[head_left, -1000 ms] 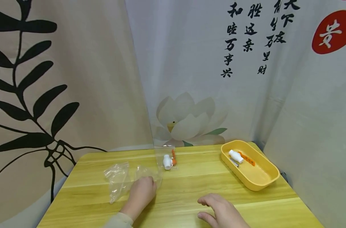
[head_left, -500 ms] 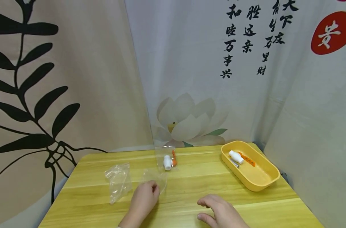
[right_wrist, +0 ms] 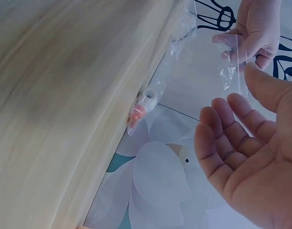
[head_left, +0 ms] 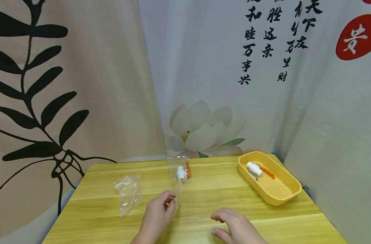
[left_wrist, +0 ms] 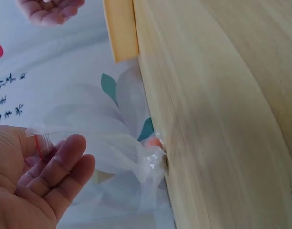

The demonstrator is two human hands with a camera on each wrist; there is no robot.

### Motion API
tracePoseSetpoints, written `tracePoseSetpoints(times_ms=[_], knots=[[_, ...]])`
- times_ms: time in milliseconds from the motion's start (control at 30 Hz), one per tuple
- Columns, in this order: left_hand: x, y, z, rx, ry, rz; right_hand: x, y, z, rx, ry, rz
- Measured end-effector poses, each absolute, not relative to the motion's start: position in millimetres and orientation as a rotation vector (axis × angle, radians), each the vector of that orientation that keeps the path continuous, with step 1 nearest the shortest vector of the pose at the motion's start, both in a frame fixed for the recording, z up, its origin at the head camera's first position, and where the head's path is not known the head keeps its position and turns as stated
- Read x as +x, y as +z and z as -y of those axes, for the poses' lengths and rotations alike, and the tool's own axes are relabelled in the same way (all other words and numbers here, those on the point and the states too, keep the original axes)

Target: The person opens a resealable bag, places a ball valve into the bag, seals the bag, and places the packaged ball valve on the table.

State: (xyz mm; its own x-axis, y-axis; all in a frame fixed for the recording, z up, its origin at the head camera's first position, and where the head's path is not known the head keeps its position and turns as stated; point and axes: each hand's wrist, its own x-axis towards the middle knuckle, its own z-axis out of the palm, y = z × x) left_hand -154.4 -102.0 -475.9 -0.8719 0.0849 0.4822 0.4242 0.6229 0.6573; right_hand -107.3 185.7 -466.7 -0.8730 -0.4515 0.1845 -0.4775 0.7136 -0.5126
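Note:
My left hand [head_left: 158,213] pinches a clear zip bag [head_left: 178,196] by its edge, and the bag stands up thin and edge-on above the table. In the left wrist view the bag's red zip line [left_wrist: 38,147] shows beside the thumb, the other fingers loosely bent. My right hand [head_left: 235,226] hovers over the table's front with fingers relaxed and nothing in them. The right wrist view shows its palm [right_wrist: 260,167] near the held bag. Beyond the left hand lies a filled clear bag with a white bottle-like piece [head_left: 181,173] and an orange piece [head_left: 188,173].
Another clear bag [head_left: 129,196], crumpled, lies to the left on the wooden table [head_left: 200,193]. A yellow tray [head_left: 280,188] at the right holds a white bottle-like piece [head_left: 254,168], an orange strip [head_left: 266,171] and small grey pieces. A printed curtain [head_left: 203,84] hangs behind.
My left hand has moved slightly right and lifted the clear bag from lying flat to standing edge-on, away from the crumpled bag. My right hand has stayed nearly still.

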Motion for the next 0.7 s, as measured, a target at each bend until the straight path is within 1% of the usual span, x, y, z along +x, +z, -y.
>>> tracePoseSetpoints(times_ms=[167, 367, 533, 700], knots=[[-147.4, -472.2, 98.8, -0.497, -1.131, 2.426, -105.6, -462.1, -181.7, 0.789, 0.862, 2.812], [-135.4, -465.9, 91.0, -0.741, -1.048, 2.32, -105.6, -454.7, -170.8, 0.844, 0.816, 2.573], [-126.6, -460.2, 85.4, -0.907, -0.961, 2.301, -110.9, -447.0, -158.3, 0.971, 0.648, 2.285], [-123.0, -458.6, 82.5, -0.999, -0.874, 2.284, -118.8, -441.5, -147.5, 1.13, 0.421, 2.075]])
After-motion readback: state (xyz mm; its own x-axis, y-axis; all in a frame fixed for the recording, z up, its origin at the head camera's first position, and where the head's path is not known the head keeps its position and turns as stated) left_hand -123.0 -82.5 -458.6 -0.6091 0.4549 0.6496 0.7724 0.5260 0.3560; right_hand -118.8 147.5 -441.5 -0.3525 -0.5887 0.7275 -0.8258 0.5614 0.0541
